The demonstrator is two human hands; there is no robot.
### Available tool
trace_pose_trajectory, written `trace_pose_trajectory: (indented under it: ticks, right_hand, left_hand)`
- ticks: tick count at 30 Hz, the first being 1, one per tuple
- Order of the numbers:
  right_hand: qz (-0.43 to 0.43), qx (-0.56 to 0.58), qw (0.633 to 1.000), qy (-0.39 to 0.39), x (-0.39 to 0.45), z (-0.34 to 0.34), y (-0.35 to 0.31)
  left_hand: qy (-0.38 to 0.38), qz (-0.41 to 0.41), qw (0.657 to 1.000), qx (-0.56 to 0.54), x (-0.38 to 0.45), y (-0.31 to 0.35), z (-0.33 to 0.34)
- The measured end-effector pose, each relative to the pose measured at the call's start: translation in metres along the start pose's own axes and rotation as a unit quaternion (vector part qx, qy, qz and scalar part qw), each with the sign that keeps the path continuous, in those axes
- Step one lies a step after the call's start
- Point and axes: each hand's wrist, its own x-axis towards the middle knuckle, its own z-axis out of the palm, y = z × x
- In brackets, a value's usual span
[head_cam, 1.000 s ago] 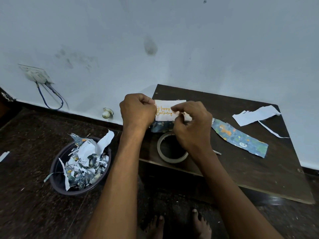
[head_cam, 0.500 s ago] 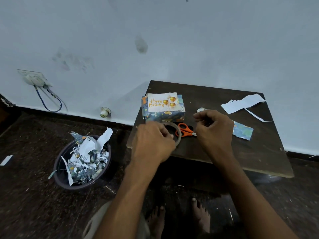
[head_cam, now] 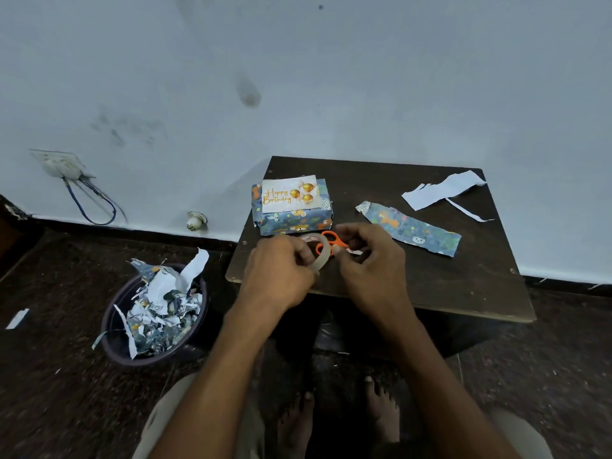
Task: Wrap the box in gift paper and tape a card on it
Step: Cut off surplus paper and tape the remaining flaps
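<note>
The box, wrapped in blue patterned gift paper, lies at the back left of the small dark table. A white "Happy Birthday" card with gold balloons rests on top of it. In front of the box my left hand grips a clear tape roll, lifted off the table. My right hand pinches at the roll's edge, fingers closed on the tape end. Orange scissors lie under and behind the roll, partly hidden.
A strip of blue gift paper and white paper scraps lie on the table's right half. A dark bin full of paper cuttings stands on the floor at left. My bare feet show below the table edge.
Both hands left the card on the box and came back to the table's front. My left hand picked up the tape roll, and my right hand moved in to its edge.
</note>
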Motion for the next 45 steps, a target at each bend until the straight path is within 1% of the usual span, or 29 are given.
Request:
trace_pose_trajectory:
  ticks: [3,5,7,13,15,17,18,19,20,21,23,24,26,28,31,33,35,37,40,43,45]
  right_hand:
    - [-0.03,0.044,0.998,-0.037,-0.001,-0.005,-0.001]
    - [-0.018,0.099,0.991,-0.085,-0.003,-0.011,-0.001]
    - [0.013,0.156,0.98,-0.127,-0.006,-0.018,-0.002]
    - [0.129,0.302,0.923,-0.2,-0.031,-0.037,-0.01]
    - [0.148,0.317,0.911,-0.221,-0.041,-0.045,-0.014]
    - [0.153,0.324,0.901,-0.245,-0.05,-0.051,-0.018]
    - [0.157,0.327,0.896,-0.258,-0.055,-0.053,-0.02]
    - [0.161,0.326,0.892,-0.268,-0.059,-0.055,-0.021]
    - [0.166,0.322,0.891,-0.274,-0.063,-0.057,-0.021]
    - [0.169,0.315,0.892,-0.277,-0.066,-0.059,-0.02]
    - [0.18,0.298,0.896,-0.274,-0.07,-0.061,-0.019]
    - [0.183,0.293,0.899,-0.269,-0.068,-0.062,-0.02]
    - [0.181,0.285,0.905,-0.257,-0.067,-0.063,-0.02]
    - [0.167,0.274,0.911,-0.26,-0.065,-0.064,-0.022]
    - [0.153,0.27,0.912,-0.267,-0.063,-0.062,-0.023]
    - [0.148,0.278,0.914,-0.255,-0.06,-0.063,-0.025]
    - [0.15,0.29,0.911,-0.252,-0.058,-0.065,-0.026]
    - [0.167,0.319,0.893,-0.272,-0.059,-0.066,-0.026]
    - [0.179,0.356,0.867,-0.299,-0.06,-0.07,-0.027]
    - [0.16,0.363,0.861,-0.319,-0.059,-0.074,-0.03]
    - [0.16,0.365,0.858,-0.324,-0.058,-0.074,-0.031]
  left_hand:
    - [-0.019,0.013,0.987,-0.16,-0.007,-0.011,-0.011]
    - [-0.044,0.017,0.964,-0.263,-0.016,-0.017,-0.014]
    - [-0.06,0.02,0.938,-0.34,-0.022,-0.021,-0.015]
    - [-0.062,-0.013,0.877,-0.477,-0.029,-0.014,-0.014]
    - [-0.051,-0.034,0.85,-0.523,-0.032,-0.009,-0.014]
    - [-0.057,-0.056,0.825,-0.559,-0.035,-0.006,-0.013]
    - [-0.068,-0.065,0.822,-0.561,-0.037,-0.004,-0.012]
    - [-0.082,-0.066,0.828,-0.551,-0.04,-0.003,-0.01]
    - [-0.092,-0.062,0.846,-0.522,-0.044,-0.002,-0.008]
    - [-0.095,-0.048,0.872,-0.479,-0.048,-0.003,-0.006]
    - [-0.088,0.008,0.92,-0.382,-0.058,-0.006,-0.001]
    - [-0.086,0.044,0.934,-0.344,-0.063,-0.007,0.0]
    - [-0.085,0.102,0.946,-0.296,-0.072,-0.008,0.001]
    - [-0.082,0.128,0.953,-0.264,-0.073,-0.007,0.001]
    - [-0.109,0.141,0.951,-0.253,-0.07,-0.009,0.0]
    - [-0.131,0.146,0.945,-0.262,-0.069,-0.01,0.0]
    - [-0.15,0.145,0.932,-0.298,-0.07,-0.008,0.0]
    - [-0.16,0.137,0.914,-0.347,-0.069,-0.006,0.001]
    - [-0.147,0.138,0.892,-0.406,-0.069,-0.004,-0.001]
    - [-0.134,0.152,0.876,-0.437,-0.068,-0.004,-0.005]
    - [-0.131,0.167,0.872,-0.441,-0.069,-0.003,-0.006]
